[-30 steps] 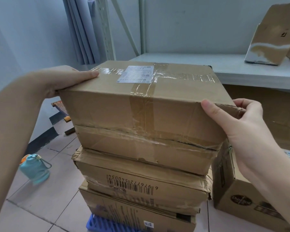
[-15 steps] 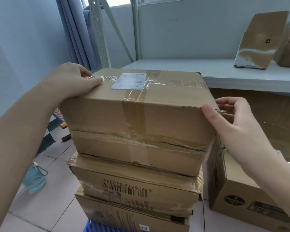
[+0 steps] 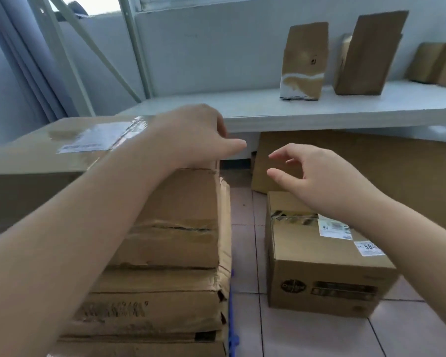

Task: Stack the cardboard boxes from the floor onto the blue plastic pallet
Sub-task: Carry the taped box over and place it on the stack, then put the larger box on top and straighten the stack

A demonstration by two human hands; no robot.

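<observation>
Once released, top box (image 3: 62, 150) stacked.

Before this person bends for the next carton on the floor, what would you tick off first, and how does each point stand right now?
1. Right hand free: ok, open in the air, touching nothing.
2. Left hand free: cannot tell, it lies over the top box's far corner; any grip is hidden.
3. Top box settled on the stack: ok, it sits flat on the cartons below.
4. Next floor box within reach: ok, it stands just right of the stack, under the right hand.
5. Floor box sealed: not ok, its top tape looks torn.
6. Blue pallet room: cannot tell, only a sliver of its edge shows.
</observation>
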